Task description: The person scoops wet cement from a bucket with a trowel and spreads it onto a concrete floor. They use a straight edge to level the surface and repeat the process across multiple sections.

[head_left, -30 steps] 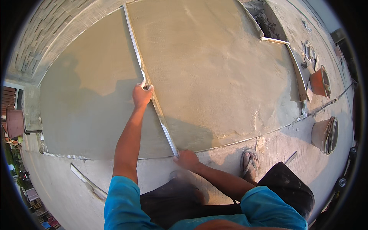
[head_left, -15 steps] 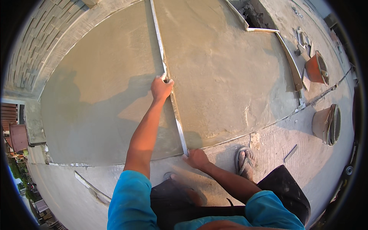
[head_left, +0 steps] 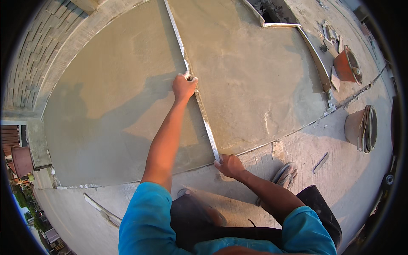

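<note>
Both my hands are on a long, narrow straightedge (head_left: 204,114) that lies across wet grey screed (head_left: 255,85). My left hand (head_left: 184,86) grips the bar around its middle, fingers wrapped over it. My right hand (head_left: 229,165) holds its near end at the slab's front edge. The bar is pale and smeared with mortar, its far part running up to the top of the view. My sandalled right foot (head_left: 284,174) stands on rough concrete just beyond my right hand.
Thin form strips (head_left: 314,55) border a dark pit (head_left: 274,12) at upper right. An orange bucket (head_left: 346,66), a stack of pale buckets (head_left: 360,129) and a short metal bar (head_left: 321,162) sit on the right pavement. A loose batten (head_left: 102,210) lies lower left, and a patterned wall (head_left: 38,42) curves along upper left.
The straightedge and both hands have moved rightward across the wet surface, my right hand also a little farther forward. The view has shifted slightly, and my right foot has changed position.
</note>
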Available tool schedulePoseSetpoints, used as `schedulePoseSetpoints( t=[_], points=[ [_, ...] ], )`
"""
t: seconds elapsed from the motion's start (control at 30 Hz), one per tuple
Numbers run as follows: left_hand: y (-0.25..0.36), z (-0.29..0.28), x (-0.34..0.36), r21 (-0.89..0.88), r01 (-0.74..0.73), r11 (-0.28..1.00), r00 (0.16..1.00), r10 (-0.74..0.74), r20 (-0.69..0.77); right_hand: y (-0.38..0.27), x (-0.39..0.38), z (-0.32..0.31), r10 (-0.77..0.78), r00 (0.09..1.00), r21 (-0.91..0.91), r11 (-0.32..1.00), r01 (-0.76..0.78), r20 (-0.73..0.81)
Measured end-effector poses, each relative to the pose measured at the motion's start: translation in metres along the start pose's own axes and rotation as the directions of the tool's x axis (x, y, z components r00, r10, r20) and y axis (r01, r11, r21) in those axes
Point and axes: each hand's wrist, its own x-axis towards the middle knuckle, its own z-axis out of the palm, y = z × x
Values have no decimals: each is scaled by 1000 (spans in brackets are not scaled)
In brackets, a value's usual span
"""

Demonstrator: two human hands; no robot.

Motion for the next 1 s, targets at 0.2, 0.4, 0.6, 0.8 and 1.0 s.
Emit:
schedulePoseSetpoints(
  t=[0.2,0.4,0.6,0.8,1.0],
  points=[
    [-2,2,-2,19,16,1000,999,-15,-40,24,-61,-101,-201,829,-411,792,451,522],
    [-4,8,-7,116,70,991,997,-67,-37,104,-118,-175,-151,934,-417,863,285,324],
    [6,8,-11,93,116,989,993,-119,19,174,-115,-62,-241,937,-337,930,148,-253],
    [-1,19,-8,-71,147,987,987,-151,-61,176,-105,-48,56,996,-279,957,-73,-71],
    [9,23,-19,-161,125,979,987,-139,-81,162,-93,-102,-50,954,59,998,34,297]
  ],
)
